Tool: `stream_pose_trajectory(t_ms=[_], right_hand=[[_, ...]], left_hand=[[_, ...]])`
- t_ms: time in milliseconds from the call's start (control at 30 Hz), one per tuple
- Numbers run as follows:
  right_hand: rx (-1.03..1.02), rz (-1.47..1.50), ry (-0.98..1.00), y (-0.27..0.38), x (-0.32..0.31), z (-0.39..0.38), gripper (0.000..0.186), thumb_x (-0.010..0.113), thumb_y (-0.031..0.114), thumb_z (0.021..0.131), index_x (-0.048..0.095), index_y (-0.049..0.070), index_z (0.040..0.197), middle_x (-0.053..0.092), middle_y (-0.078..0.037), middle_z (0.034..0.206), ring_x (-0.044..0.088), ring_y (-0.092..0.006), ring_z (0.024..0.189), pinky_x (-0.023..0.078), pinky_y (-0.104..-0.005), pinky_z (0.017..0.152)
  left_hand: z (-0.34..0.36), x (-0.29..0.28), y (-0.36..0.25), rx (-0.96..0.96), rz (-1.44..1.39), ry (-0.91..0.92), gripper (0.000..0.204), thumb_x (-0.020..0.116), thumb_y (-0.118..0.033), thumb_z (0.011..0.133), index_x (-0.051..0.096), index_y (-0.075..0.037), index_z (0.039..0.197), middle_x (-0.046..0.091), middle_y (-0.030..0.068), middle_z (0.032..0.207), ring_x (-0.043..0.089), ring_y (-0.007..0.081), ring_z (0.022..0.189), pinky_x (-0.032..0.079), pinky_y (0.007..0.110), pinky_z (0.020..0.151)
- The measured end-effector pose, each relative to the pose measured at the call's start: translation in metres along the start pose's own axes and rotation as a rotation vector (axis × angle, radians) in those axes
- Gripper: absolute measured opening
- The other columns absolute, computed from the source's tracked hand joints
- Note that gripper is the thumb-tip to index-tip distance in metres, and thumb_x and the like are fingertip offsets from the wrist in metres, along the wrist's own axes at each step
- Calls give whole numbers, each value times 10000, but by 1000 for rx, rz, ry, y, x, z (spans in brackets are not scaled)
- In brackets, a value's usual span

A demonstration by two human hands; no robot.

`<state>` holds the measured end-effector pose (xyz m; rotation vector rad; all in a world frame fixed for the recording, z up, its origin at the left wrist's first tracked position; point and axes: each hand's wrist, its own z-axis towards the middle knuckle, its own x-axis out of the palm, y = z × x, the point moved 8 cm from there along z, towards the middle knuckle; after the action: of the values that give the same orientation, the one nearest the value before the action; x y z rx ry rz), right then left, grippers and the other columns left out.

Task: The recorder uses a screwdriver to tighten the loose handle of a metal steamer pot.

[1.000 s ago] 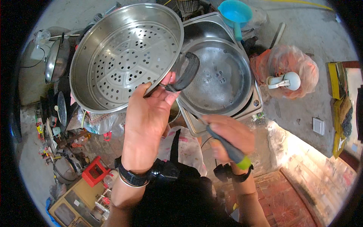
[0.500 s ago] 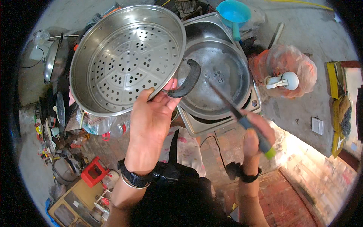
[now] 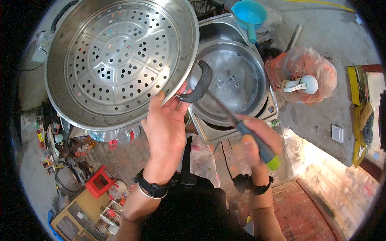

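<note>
ok so we've got our left hand point(image 3: 167, 120) clamped on the rim of a big steamer pan point(image 3: 122, 42), thumb on the inside of the wall and the other fingers curled behind it, right next to the dark curved handle point(image 3: 204, 82). the pan's up in the air over on our left, tilted so its floor full of holes faces us, and in our view its right edge overlaps the metal sink point(image 3: 203, 135). our right hand point(image 3: 269, 134) has its fingers wrapped tight around the grey grip of a screwdriver point(image 3: 259, 142) with a lime green butt end. the shaft slants up and left toward that dark handle, but it's a bit blurry, so we honestly can't tell if the tip is touching anything. behind the shaft there's a round metal basin point(image 3: 254, 64) sitting in the sink, with cloudy water and a little cluster of bubbles near the middle. a blue dipper point(image 3: 250, 15) rests by the sink's far right corner, its handle pointing back our way. off to the right we've got a pinkish plastic bag point(image 3: 325, 70) with a white rounded thing point(image 3: 309, 85) on it. we're wearing black bands on both wrists, plus a pale bangle point(image 3: 152, 194) on the left one. down low on our left there's a red stool point(image 3: 99, 181).
</note>
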<state>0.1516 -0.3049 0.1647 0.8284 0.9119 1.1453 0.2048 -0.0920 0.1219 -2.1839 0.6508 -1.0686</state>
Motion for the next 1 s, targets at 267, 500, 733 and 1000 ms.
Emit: stream_pose_trajectory(t_ms=[267, 500, 733, 1000], right_hand=[[49, 26, -37, -5, 6, -4, 217, 643, 85, 741, 648, -38, 920, 673, -188, 891, 671, -286, 821, 535, -352, 743], [14, -20, 17, 4, 13, -9, 202, 619, 83, 752, 652, -34, 914, 675, -184, 896, 669, -284, 830, 528, -360, 762], [-20, 4, -27, 14, 13, -6, 219, 643, 87, 742, 642, -37, 922, 673, -187, 889, 674, -283, 798, 536, -350, 728], [-52, -29, -66, 21, 19, -7, 206, 645, 90, 753, 643, -28, 920, 674, -182, 870, 676, -284, 791, 539, -348, 727]], left_hand=[[-2, -1, -7, 120, 72, -16, 320, 402, -97, 909, 428, 77, 1177, 549, 224, 1128, 540, 323, 1082, 445, 465, 956], [-2, -1, -5, 116, 58, 32, 328, 401, -95, 908, 413, 85, 1182, 548, 229, 1122, 543, 327, 1076, 452, 468, 948], [-5, 7, 1, 68, -11, 119, 366, 433, -37, 878, 368, 23, 1233, 502, 177, 1166, 556, 304, 1036, 480, 454, 891], [-7, 9, -1, 89, -7, 100, 386, 408, -40, 886, 347, -6, 1266, 501, 184, 1180, 550, 320, 1064, 463, 465, 907]])
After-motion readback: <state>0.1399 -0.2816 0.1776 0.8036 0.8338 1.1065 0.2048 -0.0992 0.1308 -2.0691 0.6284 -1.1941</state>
